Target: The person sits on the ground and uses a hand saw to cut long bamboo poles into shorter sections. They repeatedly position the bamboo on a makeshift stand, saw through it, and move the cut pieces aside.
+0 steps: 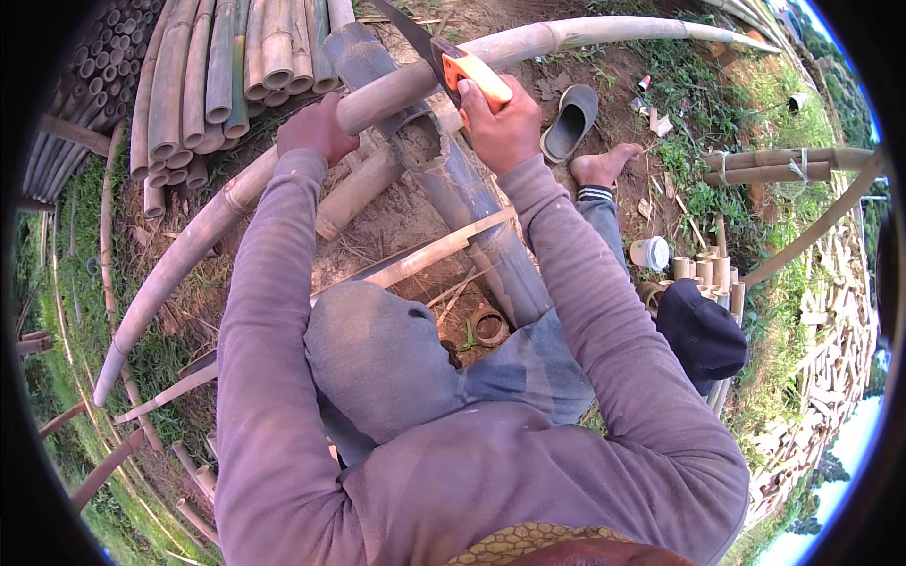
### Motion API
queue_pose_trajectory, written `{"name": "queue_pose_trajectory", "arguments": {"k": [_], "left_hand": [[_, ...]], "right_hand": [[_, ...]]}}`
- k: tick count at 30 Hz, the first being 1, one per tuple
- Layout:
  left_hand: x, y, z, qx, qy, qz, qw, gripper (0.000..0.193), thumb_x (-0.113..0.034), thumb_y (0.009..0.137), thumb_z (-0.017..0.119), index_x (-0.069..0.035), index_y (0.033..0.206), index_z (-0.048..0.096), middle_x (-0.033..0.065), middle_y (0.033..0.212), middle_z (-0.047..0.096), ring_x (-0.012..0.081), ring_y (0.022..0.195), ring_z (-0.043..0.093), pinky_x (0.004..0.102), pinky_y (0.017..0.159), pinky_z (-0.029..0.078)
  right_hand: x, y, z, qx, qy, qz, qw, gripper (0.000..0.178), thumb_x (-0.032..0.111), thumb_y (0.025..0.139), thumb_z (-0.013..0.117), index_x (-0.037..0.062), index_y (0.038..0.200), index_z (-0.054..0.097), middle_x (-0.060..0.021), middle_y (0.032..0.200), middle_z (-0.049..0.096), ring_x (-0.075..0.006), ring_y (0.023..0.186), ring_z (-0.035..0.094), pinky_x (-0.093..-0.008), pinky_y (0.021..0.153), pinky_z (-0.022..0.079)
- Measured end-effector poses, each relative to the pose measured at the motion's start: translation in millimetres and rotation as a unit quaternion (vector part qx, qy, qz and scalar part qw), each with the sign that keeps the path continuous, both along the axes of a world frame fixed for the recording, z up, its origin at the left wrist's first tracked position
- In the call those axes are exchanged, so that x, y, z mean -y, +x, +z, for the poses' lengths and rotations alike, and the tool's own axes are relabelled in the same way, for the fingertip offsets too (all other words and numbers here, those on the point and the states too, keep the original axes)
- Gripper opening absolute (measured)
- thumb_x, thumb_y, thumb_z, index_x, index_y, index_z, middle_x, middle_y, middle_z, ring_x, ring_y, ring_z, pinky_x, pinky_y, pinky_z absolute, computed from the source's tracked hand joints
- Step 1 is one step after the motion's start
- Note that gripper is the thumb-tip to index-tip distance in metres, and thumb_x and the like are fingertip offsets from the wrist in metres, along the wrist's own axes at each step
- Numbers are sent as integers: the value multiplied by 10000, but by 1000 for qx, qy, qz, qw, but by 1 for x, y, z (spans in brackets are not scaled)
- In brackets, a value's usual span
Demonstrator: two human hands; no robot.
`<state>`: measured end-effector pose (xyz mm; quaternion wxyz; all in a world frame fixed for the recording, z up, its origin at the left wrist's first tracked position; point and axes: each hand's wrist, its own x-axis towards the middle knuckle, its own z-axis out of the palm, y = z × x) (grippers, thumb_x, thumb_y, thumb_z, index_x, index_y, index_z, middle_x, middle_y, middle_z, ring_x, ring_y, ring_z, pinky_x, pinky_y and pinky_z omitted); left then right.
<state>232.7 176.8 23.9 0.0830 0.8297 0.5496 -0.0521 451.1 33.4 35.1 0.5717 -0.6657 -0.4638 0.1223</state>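
Observation:
A long pale bamboo pole [392, 97] lies crosswise before me, looking bowed in this view. My left hand [319, 130] is wrapped round it, left of the saw. My right hand [503, 123] grips the orange handle of a hand saw [475, 80], whose dark blade rests against the pole and runs off toward the upper left. Whether the teeth have cut in cannot be made out. Under the pole lies a thick grey bamboo trunk [472, 203] with a notch in its upper side, and a shorter bamboo piece [361, 191] sits beside it.
Stacked bamboo poles [222, 71] fill the upper left. A dark clog [570, 123] lies near my bare foot [604, 165]. At the right are a white cup [650, 253], upright cut bamboo pieces [703, 271], a dark cap [700, 330] and a heap of offcuts [835, 330].

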Motion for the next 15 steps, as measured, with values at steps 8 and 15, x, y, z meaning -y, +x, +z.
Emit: {"name": "queue_pose_trajectory", "arguments": {"k": [8, 15], "left_hand": [[-3, -13, 0, -3, 0, 1, 1000, 624, -423, 774, 788, -179, 1321, 612, 145, 1185, 758, 364, 1105, 728, 504, 948, 584], [1, -8, -6, 6, 9, 7, 1000, 624, -434, 791, 781, -185, 1337, 609, 140, 1206, 754, 359, 1110, 727, 497, 944, 585]], "right_hand": [[198, -13, -16, -15, -72, -5, 997, 178, 87, 971, 752, -31, 1096, 705, -105, 888, 745, -159, 766, 722, -307, 683, 551], [117, -8, -19, -62, -54, -7, 997, 180, 130, 971, 773, -16, 1054, 710, -109, 824, 738, -143, 706, 699, -306, 651, 542]]}}
